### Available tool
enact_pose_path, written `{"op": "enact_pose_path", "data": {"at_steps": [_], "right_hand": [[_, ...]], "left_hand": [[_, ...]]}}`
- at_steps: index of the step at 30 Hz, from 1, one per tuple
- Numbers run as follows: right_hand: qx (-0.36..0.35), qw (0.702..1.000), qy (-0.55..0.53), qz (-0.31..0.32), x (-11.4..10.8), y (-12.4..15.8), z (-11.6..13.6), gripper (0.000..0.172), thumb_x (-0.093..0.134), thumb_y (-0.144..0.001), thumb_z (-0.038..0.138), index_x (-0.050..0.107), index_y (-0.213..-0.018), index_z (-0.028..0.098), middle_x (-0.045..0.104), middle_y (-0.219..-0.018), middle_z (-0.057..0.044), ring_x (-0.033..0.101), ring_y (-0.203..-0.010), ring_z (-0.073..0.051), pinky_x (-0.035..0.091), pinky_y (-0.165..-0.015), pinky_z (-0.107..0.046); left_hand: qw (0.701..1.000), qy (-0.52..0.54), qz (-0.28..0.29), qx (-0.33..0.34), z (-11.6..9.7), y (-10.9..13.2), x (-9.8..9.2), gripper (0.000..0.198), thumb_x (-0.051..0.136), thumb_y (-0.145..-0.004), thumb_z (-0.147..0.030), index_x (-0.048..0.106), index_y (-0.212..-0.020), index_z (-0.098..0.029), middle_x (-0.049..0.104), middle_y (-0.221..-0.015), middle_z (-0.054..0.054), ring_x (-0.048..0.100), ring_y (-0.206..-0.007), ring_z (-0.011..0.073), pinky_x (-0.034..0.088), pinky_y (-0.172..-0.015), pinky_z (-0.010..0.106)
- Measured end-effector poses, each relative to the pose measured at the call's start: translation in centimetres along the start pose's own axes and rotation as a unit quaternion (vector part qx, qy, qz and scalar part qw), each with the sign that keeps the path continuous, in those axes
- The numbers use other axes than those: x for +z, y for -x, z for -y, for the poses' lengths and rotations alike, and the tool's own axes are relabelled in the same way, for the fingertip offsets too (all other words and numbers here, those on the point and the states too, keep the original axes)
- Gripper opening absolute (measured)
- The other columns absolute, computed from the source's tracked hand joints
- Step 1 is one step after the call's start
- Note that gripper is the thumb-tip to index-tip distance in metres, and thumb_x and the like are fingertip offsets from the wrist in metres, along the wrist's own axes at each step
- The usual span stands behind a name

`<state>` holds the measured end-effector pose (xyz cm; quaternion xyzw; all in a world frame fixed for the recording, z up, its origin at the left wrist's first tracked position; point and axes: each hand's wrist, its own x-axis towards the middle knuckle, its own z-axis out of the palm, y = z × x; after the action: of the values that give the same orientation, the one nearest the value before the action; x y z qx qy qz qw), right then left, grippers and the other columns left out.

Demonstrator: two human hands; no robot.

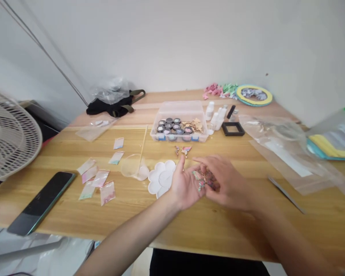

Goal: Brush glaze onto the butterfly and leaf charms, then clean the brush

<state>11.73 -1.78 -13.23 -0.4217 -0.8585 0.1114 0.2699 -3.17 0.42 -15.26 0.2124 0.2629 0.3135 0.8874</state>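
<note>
Palm up, my left hand (186, 188) is open beneath a colourful butterfly-shaped ornament (201, 178). My right hand (228, 182) grips the ornament's right side between thumb and fingers, partly hiding it. Just beyond my hands, two small butterfly-like pieces (185, 150) lie on the wooden table (83, 218). A white flower-shaped palette (158, 178) is partly behind my left wrist. Behind these stands an open clear box (178, 111) with round pots and gold-coloured pieces.
A phone (41, 203), small bags (100, 178) and a clear cup (130, 167) with a stick are left. Tweezers (286, 194), a plastic bag (281, 153) and a black frame (232, 129) are right. A fan (11, 134) overhangs the left edge; white bottles (217, 117) stand behind.
</note>
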Motion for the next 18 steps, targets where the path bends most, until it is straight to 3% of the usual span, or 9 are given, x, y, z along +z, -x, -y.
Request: {"op": "enact_pose_path", "data": {"at_steps": [4,10,18], "right_hand": [[-0.015,1.000,0.013,-0.013,0.2,0.2,0.3,0.055,0.056,-0.075,0.015,0.047,-0.129,0.021,0.063,-0.098,-0.006,0.056,-0.091,-0.024,0.044,-0.080,-0.039],[-0.014,1.000,0.023,0.004,0.4,0.0,0.4,0.040,0.056,-0.076,0.017,0.054,-0.116,0.018,0.066,-0.101,-0.008,0.057,-0.094,-0.025,0.044,-0.082,-0.040],[-0.032,0.999,0.025,-0.005,0.2,0.1,0.5,0.044,0.054,-0.078,0.017,0.053,-0.123,0.018,0.067,-0.109,-0.010,0.058,-0.099,-0.026,0.047,-0.085,-0.043]], "left_hand": [[0.998,0.051,-0.017,-0.019,0.1,0.0,-0.2,0.064,0.029,-0.088,-0.074,0.051,-0.067,-0.017,0.056,-0.063,0.005,0.065,-0.082,0.0237,0.051,-0.081,0.037],[0.996,0.078,-0.023,-0.035,0.0,0.3,0.5,0.073,0.013,-0.094,-0.067,0.056,-0.067,-0.015,0.066,-0.075,0.012,0.067,-0.092,0.0263,0.052,-0.086,0.042],[0.996,0.087,-0.005,-0.032,-0.5,0.5,0.8,0.078,0.012,-0.094,-0.067,0.064,-0.073,-0.012,0.069,-0.076,0.013,0.069,-0.090,0.0263,0.054,-0.085,0.042]]}}
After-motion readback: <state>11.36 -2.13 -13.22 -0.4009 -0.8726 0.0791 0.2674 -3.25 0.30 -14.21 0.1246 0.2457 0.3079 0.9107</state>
